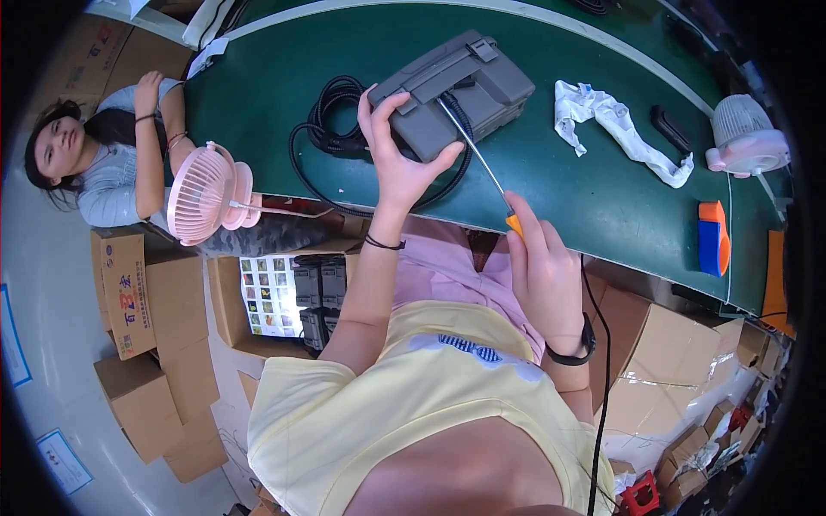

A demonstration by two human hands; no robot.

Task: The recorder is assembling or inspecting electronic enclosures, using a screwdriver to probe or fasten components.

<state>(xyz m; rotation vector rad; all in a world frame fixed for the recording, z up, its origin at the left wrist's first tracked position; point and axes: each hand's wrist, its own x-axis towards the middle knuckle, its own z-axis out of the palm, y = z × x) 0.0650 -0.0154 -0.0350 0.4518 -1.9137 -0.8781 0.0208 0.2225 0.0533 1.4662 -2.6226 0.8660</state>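
Observation:
A grey box-shaped device [465, 86] lies on the green table [602, 198] with a black cable [331, 138] coiled at its left. My left hand [396, 155] grips the device's near corner, fingers wrapped over its edge. My right hand [542, 275] is closed around the orange handle of a long screwdriver [477, 159]. The screwdriver's metal shaft runs up and left, and its tip rests on the top of the device.
A crumpled white cloth [615, 125] lies right of the device, with a black tool [669, 129], a pink fan [744, 138] and an orange-blue object [712, 236] further right. Another pink fan [206, 193] stands at the left edge beside a seated person [112, 163]. Cardboard boxes [155, 344] stand below.

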